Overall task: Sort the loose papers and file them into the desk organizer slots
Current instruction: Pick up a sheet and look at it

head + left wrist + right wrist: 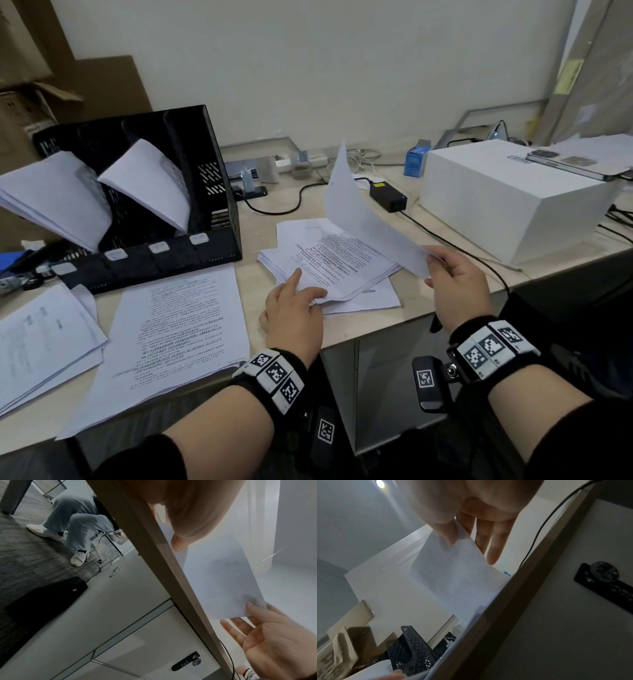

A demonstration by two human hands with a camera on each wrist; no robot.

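Desk (pixel 342 329), light wood top. White box (pixel 513 205) at far right, well apart from the black desk organizer (pixel 191 192) at far left. Organizer has 2 slots w/ white papers (pixel 147 181) leaning in them; a third bundle (pixel 51 198) leans at its left end. Printed sheets (pixel 178 329) lie flat in front of organizer, more sheets (pixel 41 335) at the left edge. Loose paper stack (pixel 335 260) in mid desk, fanned. Left hand (pixel 294 311) rests on stack's near corner, thumb & forefinger pinching up the top pages. Right hand (pixel 455 284) pinches one single sheet (pixel 359 209) by its near corner, thumb on top, fingers under; sheet is raised, tilted up over the stack. Black power adapter (pixel 388 197) w/ cable behind the stack.
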